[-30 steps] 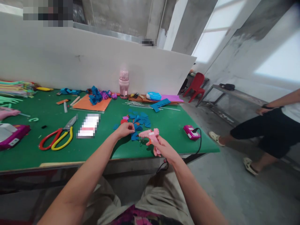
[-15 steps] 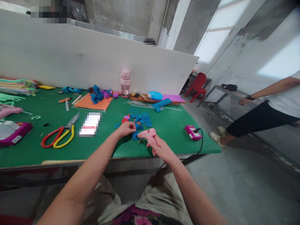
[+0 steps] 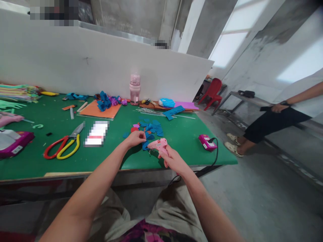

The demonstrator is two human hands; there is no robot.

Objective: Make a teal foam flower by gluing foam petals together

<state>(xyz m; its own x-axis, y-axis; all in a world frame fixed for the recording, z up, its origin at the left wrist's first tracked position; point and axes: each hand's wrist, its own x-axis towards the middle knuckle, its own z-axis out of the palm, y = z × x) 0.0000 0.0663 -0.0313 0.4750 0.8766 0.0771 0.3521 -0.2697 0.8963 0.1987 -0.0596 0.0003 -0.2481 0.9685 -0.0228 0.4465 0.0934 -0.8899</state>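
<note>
green table edge near glue gun

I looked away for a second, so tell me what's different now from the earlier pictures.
The right hand has brought the pink glue gun slightly left, nearer the left hand. The co-worker's clogs, wide apart earlier, are now close together; a dark item, unclear, shows at the co-worker's hand. Nothing was visibly taken or let go by the two working hands; the shears and pink bottle stayed put.

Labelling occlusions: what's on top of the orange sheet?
Crumpled blue material lies on the far part of the orange sheet, with purple material beside it. The surface beneath the blue is hidden.
</note>
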